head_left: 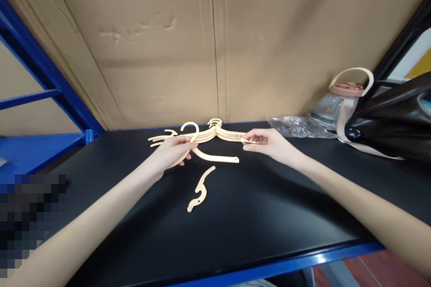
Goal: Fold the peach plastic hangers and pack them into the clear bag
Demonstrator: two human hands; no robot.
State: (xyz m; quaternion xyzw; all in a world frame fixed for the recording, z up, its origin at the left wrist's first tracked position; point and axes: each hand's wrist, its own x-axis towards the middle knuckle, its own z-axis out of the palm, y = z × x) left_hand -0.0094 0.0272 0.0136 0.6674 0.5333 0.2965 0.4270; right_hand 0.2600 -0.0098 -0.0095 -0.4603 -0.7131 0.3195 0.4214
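Pinched in my left hand is a cream clothes hanger, held near the base of its hook, with one arm pointing right. My right hand closes on a small cream hanger piece, mostly covered by the fingers. Behind both hands lies a stack of cream hangers, hooks toward the back. A loose curved hanger piece with a notch and a small hole rests on the black tabletop in front. Several similar pieces lie left of the stack, partly behind my left hand.
A clear drink bottle with a handle and strap stands at the back right beside crumpled clear plastic. A cardboard wall closes off the back. Blue metal framing rises on the left, and a black bag is at the right.
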